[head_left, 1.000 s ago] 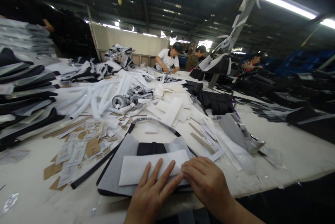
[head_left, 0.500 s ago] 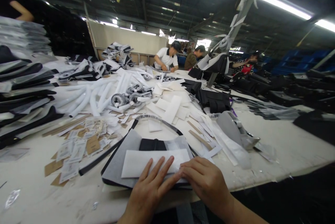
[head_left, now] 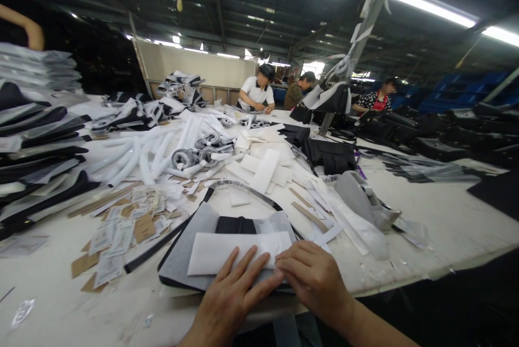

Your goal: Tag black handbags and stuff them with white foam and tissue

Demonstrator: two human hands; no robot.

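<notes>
A black handbag (head_left: 165,278) lies flat on the table in front of me, its strap (head_left: 243,185) looping away behind it. Pale grey tissue paper (head_left: 184,233) covers much of the bag, leaving a black buckled flap (head_left: 235,225) showing. Across the tissue rests a white foam sheet (head_left: 206,255). My left hand (head_left: 235,293) is spread out, fingers pressing on the foam sheet's lower part. At the sheet's right end my right hand (head_left: 312,277) pinches its edge with thumb and fingers; the fingertips partly hide the contact. My two hands almost touch.
Paper tags (head_left: 121,233) lie scattered at left, beside stacked black pieces with wrapping (head_left: 36,158). White tubes (head_left: 141,152) and loose foam sheets (head_left: 265,168) are heaped behind the bag. Clear plastic (head_left: 357,212) lies right. Co-workers, one in a white shirt (head_left: 257,90), sit beyond.
My right hand has shifted slightly left along the foam sheet's end. My left hand stays pressed on it. At far left, a co-worker's arm has moved; at right, a person's posture has changed.
</notes>
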